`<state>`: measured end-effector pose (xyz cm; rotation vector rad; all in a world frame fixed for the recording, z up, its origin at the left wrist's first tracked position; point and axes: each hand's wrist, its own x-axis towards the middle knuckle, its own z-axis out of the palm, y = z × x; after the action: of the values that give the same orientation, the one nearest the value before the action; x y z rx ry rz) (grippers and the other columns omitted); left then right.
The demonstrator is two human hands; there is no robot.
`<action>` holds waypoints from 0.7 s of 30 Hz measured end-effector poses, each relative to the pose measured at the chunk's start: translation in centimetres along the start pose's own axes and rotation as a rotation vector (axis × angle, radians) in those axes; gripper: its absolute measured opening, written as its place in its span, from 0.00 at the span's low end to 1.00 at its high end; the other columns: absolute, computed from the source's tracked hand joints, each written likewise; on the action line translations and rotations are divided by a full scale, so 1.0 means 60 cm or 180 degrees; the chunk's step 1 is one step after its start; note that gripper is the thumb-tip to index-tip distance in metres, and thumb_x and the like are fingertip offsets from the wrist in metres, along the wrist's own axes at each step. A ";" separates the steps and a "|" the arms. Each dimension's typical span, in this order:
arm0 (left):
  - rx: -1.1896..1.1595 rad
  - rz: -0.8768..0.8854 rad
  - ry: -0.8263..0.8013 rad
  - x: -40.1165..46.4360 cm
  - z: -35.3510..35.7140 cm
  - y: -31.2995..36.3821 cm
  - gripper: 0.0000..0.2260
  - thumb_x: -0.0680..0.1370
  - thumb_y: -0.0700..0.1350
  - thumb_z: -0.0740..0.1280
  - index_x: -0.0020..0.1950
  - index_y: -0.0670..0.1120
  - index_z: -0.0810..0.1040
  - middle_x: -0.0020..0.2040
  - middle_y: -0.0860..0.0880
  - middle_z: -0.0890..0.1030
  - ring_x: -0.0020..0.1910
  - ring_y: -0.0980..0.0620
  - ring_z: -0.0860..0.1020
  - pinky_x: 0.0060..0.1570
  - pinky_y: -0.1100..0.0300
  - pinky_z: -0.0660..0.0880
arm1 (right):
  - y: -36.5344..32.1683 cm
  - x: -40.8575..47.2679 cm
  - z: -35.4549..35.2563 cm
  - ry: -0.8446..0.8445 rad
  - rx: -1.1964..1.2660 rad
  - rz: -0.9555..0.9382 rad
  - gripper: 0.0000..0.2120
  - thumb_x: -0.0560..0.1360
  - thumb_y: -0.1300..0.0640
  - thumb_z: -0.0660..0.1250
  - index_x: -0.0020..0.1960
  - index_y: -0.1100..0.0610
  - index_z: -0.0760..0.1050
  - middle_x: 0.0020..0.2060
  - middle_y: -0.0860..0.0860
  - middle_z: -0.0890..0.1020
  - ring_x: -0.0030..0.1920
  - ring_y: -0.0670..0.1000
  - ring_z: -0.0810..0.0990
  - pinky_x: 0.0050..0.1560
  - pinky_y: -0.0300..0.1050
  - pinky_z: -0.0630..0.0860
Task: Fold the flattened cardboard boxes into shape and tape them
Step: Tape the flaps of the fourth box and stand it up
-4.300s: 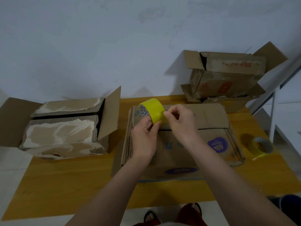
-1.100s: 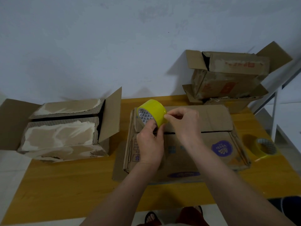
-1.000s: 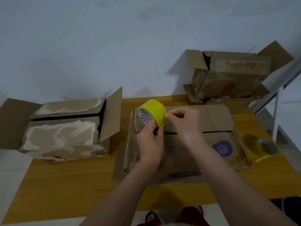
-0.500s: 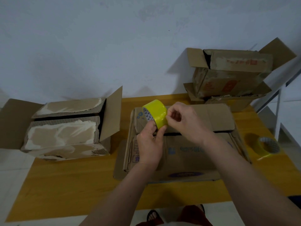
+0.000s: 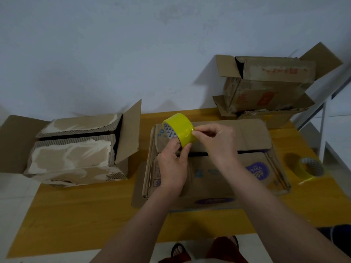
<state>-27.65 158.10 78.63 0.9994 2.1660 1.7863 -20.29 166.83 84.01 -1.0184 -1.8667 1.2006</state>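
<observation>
Left hand [image 5: 171,164] gripped yellow tape roll [image 5: 179,130] from below, held above centre box [image 5: 214,168] on wooden table [image 5: 76,215]. Right hand [image 5: 214,140] pinched at roll's outer face, fingertips curled. Torn box [image 5: 76,149] left of centre box; stacked boxes [image 5: 266,86] behind-right; second tape roll [image 5: 308,168] right.

Four cardboard boxes [image 5: 214,168], two yellow tape rolls [image 5: 180,130], one table [image 5: 76,215].

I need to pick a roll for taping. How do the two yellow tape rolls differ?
The held tape roll is gripped above the box by the left hand, with the right hand picking at its edge; the spare tape roll lies untouched on the table. Both are yellow.
</observation>
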 end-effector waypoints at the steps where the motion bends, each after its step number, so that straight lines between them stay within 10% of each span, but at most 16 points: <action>1: 0.0013 0.0009 -0.0004 0.000 0.000 0.000 0.04 0.77 0.40 0.70 0.50 0.46 0.81 0.43 0.51 0.83 0.43 0.53 0.80 0.41 0.68 0.76 | 0.002 -0.002 0.002 0.0072 -0.0162 -0.0147 0.04 0.70 0.61 0.74 0.43 0.55 0.84 0.39 0.48 0.83 0.42 0.45 0.81 0.45 0.40 0.78; 21: 0.0092 -0.0004 -0.0018 -0.005 -0.001 -0.005 0.04 0.77 0.41 0.70 0.50 0.43 0.80 0.42 0.48 0.83 0.41 0.50 0.80 0.42 0.52 0.79 | -0.018 0.007 -0.004 -0.0382 0.0038 0.0531 0.04 0.72 0.58 0.72 0.38 0.55 0.81 0.37 0.48 0.82 0.41 0.46 0.79 0.44 0.40 0.76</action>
<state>-27.59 157.86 78.30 1.0078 2.1946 1.7543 -20.53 167.00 85.15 -1.1362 -1.8930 1.3954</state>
